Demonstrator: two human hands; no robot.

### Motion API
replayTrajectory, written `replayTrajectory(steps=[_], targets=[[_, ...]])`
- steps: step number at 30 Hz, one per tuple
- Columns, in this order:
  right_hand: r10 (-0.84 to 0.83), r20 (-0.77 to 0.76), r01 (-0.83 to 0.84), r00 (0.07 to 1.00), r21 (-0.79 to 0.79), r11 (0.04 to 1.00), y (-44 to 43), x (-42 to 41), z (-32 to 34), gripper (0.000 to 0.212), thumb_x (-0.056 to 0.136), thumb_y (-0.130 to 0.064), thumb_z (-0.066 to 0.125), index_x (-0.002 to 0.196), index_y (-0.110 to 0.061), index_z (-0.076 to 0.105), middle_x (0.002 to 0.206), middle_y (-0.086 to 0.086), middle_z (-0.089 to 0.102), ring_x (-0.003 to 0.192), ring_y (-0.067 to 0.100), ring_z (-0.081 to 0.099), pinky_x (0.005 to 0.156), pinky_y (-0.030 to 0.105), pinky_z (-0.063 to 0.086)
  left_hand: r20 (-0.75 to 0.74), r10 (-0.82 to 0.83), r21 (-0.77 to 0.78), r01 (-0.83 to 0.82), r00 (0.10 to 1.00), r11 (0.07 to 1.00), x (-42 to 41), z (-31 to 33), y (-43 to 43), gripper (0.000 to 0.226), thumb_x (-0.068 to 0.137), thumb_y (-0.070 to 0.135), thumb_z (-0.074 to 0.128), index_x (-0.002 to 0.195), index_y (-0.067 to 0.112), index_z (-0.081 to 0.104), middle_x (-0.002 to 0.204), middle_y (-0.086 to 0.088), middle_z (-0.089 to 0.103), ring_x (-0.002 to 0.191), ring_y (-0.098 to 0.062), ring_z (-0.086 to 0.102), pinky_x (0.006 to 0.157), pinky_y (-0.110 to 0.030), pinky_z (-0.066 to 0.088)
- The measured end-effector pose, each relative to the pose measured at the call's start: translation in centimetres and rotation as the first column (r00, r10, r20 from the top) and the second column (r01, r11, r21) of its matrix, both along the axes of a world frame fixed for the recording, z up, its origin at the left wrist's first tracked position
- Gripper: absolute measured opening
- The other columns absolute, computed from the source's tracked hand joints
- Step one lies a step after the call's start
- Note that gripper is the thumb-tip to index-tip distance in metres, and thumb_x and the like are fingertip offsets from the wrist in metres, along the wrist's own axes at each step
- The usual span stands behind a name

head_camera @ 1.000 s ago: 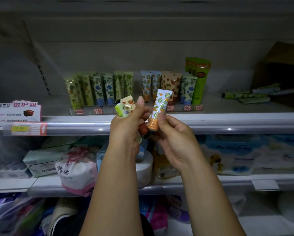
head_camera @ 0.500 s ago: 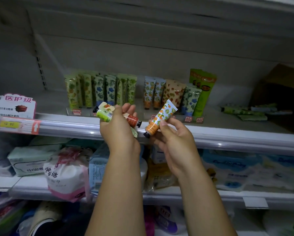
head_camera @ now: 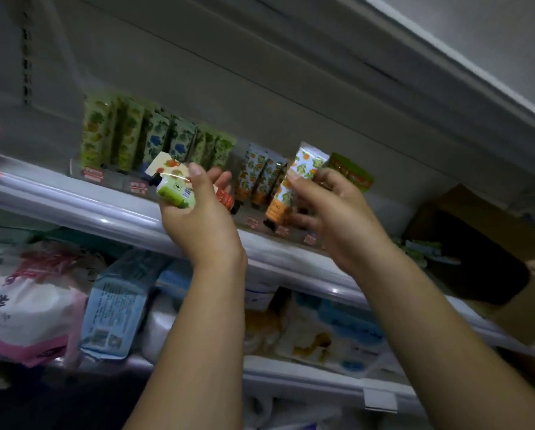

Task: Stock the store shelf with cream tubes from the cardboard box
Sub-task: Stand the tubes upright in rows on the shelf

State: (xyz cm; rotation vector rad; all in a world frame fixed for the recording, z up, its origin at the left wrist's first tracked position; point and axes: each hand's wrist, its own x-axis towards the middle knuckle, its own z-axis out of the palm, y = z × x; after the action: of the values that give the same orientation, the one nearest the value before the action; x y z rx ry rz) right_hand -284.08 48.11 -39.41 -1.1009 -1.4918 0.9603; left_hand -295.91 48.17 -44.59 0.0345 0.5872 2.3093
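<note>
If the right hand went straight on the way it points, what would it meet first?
Probably the tall green tube standing right behind the right hand and its orange tube; depth is unclear.

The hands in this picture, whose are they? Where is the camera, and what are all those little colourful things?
There is no machine here, only a person filling a shop shelf. The camera sits on the person's head and looks out over both arms, so you see what they see. The left hand grips a bunch of cream tubes. The right hand pinches one orange-bottomed tube and holds it up in front of the shelf. On that shelf a row of tubes stands upright. At the far right is a cardboard box. Bags and packs lie on the shelf below.
</note>
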Motion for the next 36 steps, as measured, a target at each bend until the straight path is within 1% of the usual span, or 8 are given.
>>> replayTrajectory(steps=[5,8,12,18,24,31,33,36], targets=[[-0.039,0.354,0.002,0.934,0.104,0.995,2.3,-0.1,3.6,0.038,0.083,-0.022,0.081,0.110,-0.001,0.063,0.081,0.010,0.072,0.070,0.018,0.068,0.065,0.029,0.054,-0.006,0.147,-0.063,-0.147,0.989,0.987,1.1,-0.6,0.4,0.024,0.103,0.023,0.060,0.123,0.011,0.056,0.096,-0.007,0.077,0.082,-0.014,0.077,0.079,-0.029,0.062],[-0.019,0.395,-0.005,0.918,0.062,0.998,3.4,-0.6,5.6,0.039,0.082,-0.007,0.081,0.112,-0.004,0.057,0.095,0.024,0.073,0.078,0.033,0.075,0.069,0.039,0.062,0.025,0.172,-0.080,-0.169,0.985,0.982,1.2,-0.7,0.4,0.024,0.103,0.023,0.061,0.123,0.011,0.055,0.096,-0.006,0.077,0.081,-0.013,0.077,0.077,-0.027,0.061],[0.014,0.479,-0.015,0.878,0.000,1.000,4.4,-1.9,7.5,0.022,0.089,-0.011,0.075,0.107,-0.007,0.063,0.102,0.019,0.073,0.078,0.026,0.077,0.071,0.033,0.064,0.040,0.182,-0.092,-0.178,0.982,0.980,1.1,-0.7,0.4,0.011,0.102,0.024,0.062,0.111,0.022,0.055,0.096,-0.003,0.076,0.081,-0.011,0.077,0.071,-0.018,0.057],[-0.175,0.804,-0.046,0.568,0.243,0.969,6.9,-3.1,7.7,0.026,0.090,-0.027,0.074,0.095,-0.002,0.074,0.088,0.014,0.076,0.085,0.030,0.074,0.083,0.042,0.060,0.018,0.182,-0.096,-0.179,0.983,0.979,0.7,-0.7,0.6,0.012,0.102,0.025,0.062,0.112,0.021,0.057,0.096,-0.004,0.077,0.081,-0.011,0.077,0.073,-0.021,0.058],[-0.317,0.860,-0.100,0.400,0.385,0.918,8.6,-3.2,8.2,0.018,0.086,-0.027,0.078,0.101,-0.016,0.075,0.091,-0.004,0.065,0.086,0.010,0.061,0.078,0.022,0.044,-0.014,0.150,-0.089,-0.151,0.989,0.985,0.7,-0.6,0.9,0.012,0.102,0.025,0.062,0.112,0.024,0.057,0.094,-0.001,0.077,0.082,-0.011,0.077,0.075,-0.024,0.061],[-0.326,0.865,-0.109,0.381,0.392,0.913,10.3,-2.7,7.8,0.006,0.088,-0.024,0.075,0.089,-0.019,0.078,0.089,-0.007,0.069,0.077,-0.001,0.059,0.069,0.010,0.043,-0.063,0.140,-0.088,-0.145,0.988,0.985,0.7,-0.6,1.2,0.010,0.101,0.025,0.063,0.107,0.030,0.056,0.095,0.000,0.076,0.081,-0.009,0.076,0.073,-0.021,0.059],[-0.330,0.866,-0.096,0.376,0.391,0.915,10.9,-2.5,7.5,0.010,0.087,-0.028,0.076,0.078,-0.025,0.075,0.089,-0.009,0.067,0.100,0.008,0.063,0.084,0.015,0.046,-0.071,0.143,-0.087,-0.149,0.987,0.985,0.8,-0.7,1.3,0.010,0.101,0.024,0.063,0.108,0.028,0.056,0.094,0.000,0.076,0.081,-0.009,0.076,0.073,-0.021,0.059],[-0.358,0.872,-0.076,0.333,0.403,0.912,12.2,-2.2,7.2,0.023,0.085,-0.041,0.075,0.064,-0.036,0.067,0.091,-0.012,0.066,0.137,0.028,0.041,0.105,0.030,0.038,-0.083,0.153,-0.081,-0.160,0.985,0.984,0.9,-0.7,1.5,0.014,0.101,0.023,0.063,0.114,0.022,0.057,0.093,-0.001,0.076,0.079,-0.010,0.076,0.070,-0.018,0.057]])
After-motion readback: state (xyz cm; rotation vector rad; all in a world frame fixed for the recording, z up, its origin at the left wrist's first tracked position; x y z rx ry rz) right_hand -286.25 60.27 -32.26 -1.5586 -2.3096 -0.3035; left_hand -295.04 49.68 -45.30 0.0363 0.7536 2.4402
